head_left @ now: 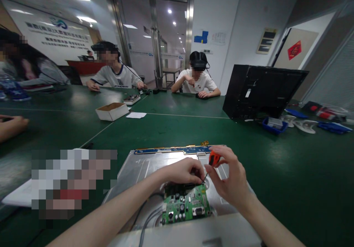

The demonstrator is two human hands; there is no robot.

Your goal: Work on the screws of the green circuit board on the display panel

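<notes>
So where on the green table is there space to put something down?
Bare green table lies between the silver panel and the black monitor, and right of the right hand. It's crowded by the blue tray and parts at far right, around the white box, and where the left hand meets the green circuit board.

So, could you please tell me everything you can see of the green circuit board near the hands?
The green circuit board lies flat on the silver metal panel, near its front edge. It is roughly rectangular and carries small dark components, round capacitors and a metal connector port on its near side. Grey cables run off to its left. The left hand rests at its far edge, where the tip of the orange-handled screwdriver in the right hand points.
</notes>
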